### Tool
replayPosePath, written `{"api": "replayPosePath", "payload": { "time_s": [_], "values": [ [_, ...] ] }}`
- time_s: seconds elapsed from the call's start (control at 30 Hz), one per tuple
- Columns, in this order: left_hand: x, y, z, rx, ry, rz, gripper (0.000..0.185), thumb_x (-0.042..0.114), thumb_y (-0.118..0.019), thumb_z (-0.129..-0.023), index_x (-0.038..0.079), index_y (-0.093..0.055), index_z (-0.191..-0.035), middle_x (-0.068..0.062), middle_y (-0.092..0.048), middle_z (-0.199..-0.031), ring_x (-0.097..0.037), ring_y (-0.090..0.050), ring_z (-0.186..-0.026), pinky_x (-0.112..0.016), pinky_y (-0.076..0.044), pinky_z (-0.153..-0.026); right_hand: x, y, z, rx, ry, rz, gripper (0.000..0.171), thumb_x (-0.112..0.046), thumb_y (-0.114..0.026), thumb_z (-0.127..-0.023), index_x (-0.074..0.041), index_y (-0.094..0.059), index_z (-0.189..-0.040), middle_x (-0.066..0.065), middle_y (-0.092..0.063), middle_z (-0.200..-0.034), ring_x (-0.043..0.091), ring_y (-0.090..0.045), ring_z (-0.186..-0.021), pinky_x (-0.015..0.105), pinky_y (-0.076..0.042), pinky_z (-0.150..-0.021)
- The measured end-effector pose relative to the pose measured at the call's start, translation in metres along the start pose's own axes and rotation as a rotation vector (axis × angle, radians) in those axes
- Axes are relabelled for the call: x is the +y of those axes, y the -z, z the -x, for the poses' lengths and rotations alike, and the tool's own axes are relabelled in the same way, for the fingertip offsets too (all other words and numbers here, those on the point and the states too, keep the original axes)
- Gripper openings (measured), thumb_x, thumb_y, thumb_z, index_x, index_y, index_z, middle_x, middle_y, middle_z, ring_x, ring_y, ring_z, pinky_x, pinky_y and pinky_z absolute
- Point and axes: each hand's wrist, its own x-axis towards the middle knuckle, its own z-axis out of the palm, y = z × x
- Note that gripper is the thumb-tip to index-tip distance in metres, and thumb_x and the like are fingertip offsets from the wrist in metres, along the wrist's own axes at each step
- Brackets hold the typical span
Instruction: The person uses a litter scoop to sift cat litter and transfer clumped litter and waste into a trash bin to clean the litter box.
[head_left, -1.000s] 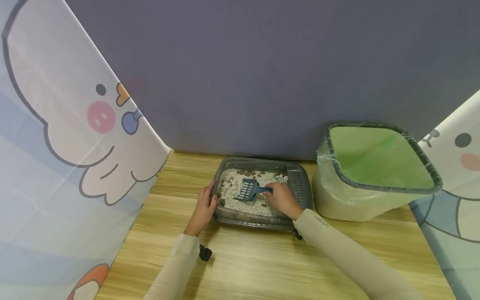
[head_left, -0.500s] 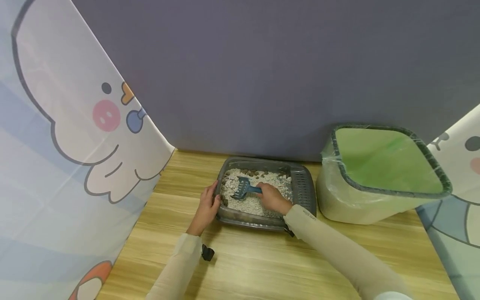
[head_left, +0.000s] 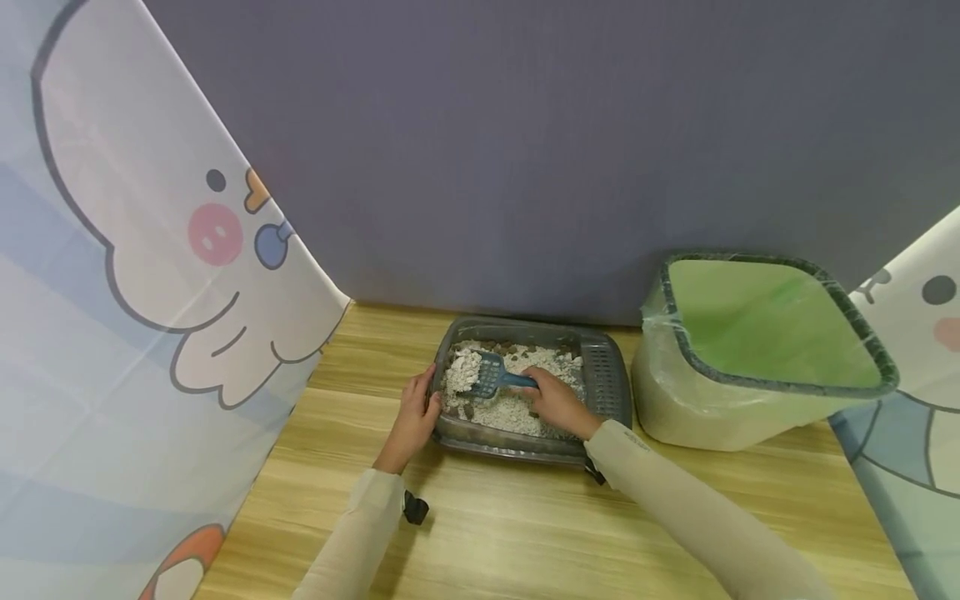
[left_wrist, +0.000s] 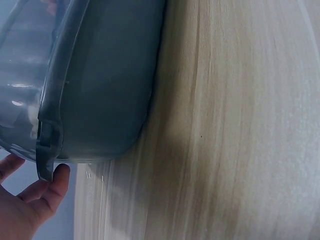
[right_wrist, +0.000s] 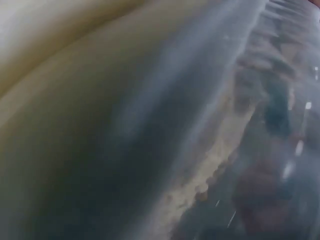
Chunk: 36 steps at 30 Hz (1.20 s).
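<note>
On the near wooden table (head_left: 525, 533), my left hand (head_left: 411, 417) grips the grey litter tray (head_left: 611, 392) by its left rim, steadying it. My right hand (head_left: 553, 402) holds the blue slotted scoop (head_left: 489, 377) inside the tray, loaded with pale litter (head_left: 517, 410). To the right, a green-lined bin (head_left: 765, 333) stands open, just beside the tray.

Head view high above the tray (head_left: 607, 379); both wrist views tight against it
</note>
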Motion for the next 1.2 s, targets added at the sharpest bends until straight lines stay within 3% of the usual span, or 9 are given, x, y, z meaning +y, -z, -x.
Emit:
{"api": "replayPosePath", "payload": {
  "time_s": [0.3, 0.5, 0.7, 0.93, 1.2],
  "values": [
    [0.001, 0.001, 0.001, 0.012, 0.006, 0.008, 0.053, 0.021, -0.043, -0.1, 0.014, -0.028, -0.15, -0.016, -0.039, -0.136, -0.034, -0.036, -0.119, -0.056, -0.035, -0.092, 0.006, 0.011, 0.025, 0.173, 0.075, -0.043, 0.03, -0.012, -0.049, -0.099, -0.009, -0.051, -0.129, 0.004, -0.055, -0.094, 0.018, -0.047, -0.073, 0.038, -0.037, -0.065],
    [0.003, 0.002, 0.001, 0.031, -0.033, 0.001, 0.052, 0.019, -0.043, -0.099, 0.009, -0.03, -0.149, -0.018, -0.04, -0.134, -0.037, -0.037, -0.118, -0.057, -0.035, -0.091, 0.003, 0.017, 0.036, 0.235, 0.12, -0.109, 0.03, -0.014, -0.047, -0.1, -0.007, -0.051, -0.129, 0.008, -0.053, -0.086, 0.017, -0.045, -0.066, 0.036, -0.038, -0.061],
    [0.003, 0.002, 0.002, 0.014, -0.002, 0.006, 0.053, 0.02, -0.043, -0.1, 0.012, -0.028, -0.15, -0.017, -0.039, -0.135, -0.035, -0.036, -0.118, -0.056, -0.035, -0.091, -0.002, 0.025, 0.042, 0.288, 0.152, -0.107, 0.031, -0.021, -0.044, -0.101, -0.007, -0.055, -0.127, 0.004, -0.049, -0.08, 0.016, -0.04, -0.061, 0.035, -0.036, -0.06],
    [0.003, 0.002, 0.004, 0.003, 0.001, 0.007, 0.052, 0.022, -0.042, -0.101, 0.012, -0.027, -0.15, -0.017, -0.038, -0.135, -0.036, -0.034, -0.121, -0.057, -0.034, -0.092, -0.006, 0.034, 0.049, 0.338, 0.174, -0.103, 0.033, -0.023, -0.042, -0.102, -0.006, -0.057, -0.126, 0.001, -0.049, -0.081, 0.017, -0.041, -0.063, 0.037, -0.036, -0.062],
    [0.002, 0.0, 0.003, 0.04, -0.03, -0.001, 0.052, 0.019, -0.044, -0.099, 0.009, -0.031, -0.149, -0.019, -0.041, -0.132, -0.038, -0.036, -0.12, -0.057, -0.034, -0.092, -0.007, 0.042, 0.055, 0.469, 0.216, -0.024, 0.027, -0.007, -0.055, -0.095, -0.004, -0.057, -0.122, 0.005, -0.053, -0.091, 0.015, -0.043, -0.064, 0.034, -0.038, -0.06]
  ]
}}
